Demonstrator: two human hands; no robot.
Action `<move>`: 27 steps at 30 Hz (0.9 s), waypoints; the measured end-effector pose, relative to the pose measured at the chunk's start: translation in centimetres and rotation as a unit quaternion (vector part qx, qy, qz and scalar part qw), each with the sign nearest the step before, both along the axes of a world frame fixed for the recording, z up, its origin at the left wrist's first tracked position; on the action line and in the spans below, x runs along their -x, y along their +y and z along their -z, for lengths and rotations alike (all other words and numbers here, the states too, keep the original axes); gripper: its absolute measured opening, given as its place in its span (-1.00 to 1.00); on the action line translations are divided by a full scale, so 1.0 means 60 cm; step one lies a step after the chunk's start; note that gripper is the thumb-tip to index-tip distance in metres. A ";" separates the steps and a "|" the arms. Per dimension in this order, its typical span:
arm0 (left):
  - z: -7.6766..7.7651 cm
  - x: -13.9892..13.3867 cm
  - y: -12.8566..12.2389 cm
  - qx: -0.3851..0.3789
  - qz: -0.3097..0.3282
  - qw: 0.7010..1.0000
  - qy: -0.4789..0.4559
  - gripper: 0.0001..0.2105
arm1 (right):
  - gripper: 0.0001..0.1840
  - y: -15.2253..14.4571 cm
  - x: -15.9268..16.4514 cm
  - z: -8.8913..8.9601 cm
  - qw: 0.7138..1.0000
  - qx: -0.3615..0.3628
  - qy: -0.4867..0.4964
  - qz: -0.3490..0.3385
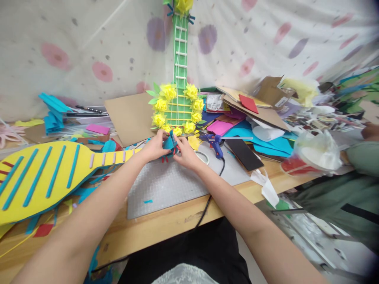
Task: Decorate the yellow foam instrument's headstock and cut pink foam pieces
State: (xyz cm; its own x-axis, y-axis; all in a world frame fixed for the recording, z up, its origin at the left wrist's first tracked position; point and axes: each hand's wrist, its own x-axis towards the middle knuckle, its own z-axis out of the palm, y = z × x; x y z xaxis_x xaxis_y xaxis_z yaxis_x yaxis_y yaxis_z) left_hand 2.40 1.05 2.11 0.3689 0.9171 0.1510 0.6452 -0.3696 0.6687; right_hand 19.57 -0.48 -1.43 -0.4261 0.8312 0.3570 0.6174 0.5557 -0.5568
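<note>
A: Blue paper piece (168,144): where?

B: Squarely between left hand (154,148) and right hand (187,154), over the far part of the grey cutting mat (166,189), in line with the neck (108,158) of the yellow guitar (49,169). Joined to it? Can't tell, hidden by left hand.

A: Long axis, nearer hand?

B: Mostly covered, so can't call the axis. Equally near both, touching both.

A: Fingers?

B: Left: thumb and fingertips clamped on the left side. Right: bent inward, touching the right edge by red bits (175,150); gripping or only steadying, can't tell.

The wooden table (160,229) carries a grey mat (174,183).
</note>
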 end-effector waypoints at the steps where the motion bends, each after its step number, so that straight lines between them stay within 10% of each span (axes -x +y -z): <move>1: 0.001 0.000 0.000 0.000 0.001 1.000 -0.004 -0.42 | -0.13 0.000 0.000 -0.002 1.000 -0.002 -0.002 -0.003; 27: -0.003 -0.009 0.008 0.032 -0.012 0.999 -0.011 -0.35 | -0.11 0.010 -0.013 -0.005 0.998 0.041 -0.017 -0.053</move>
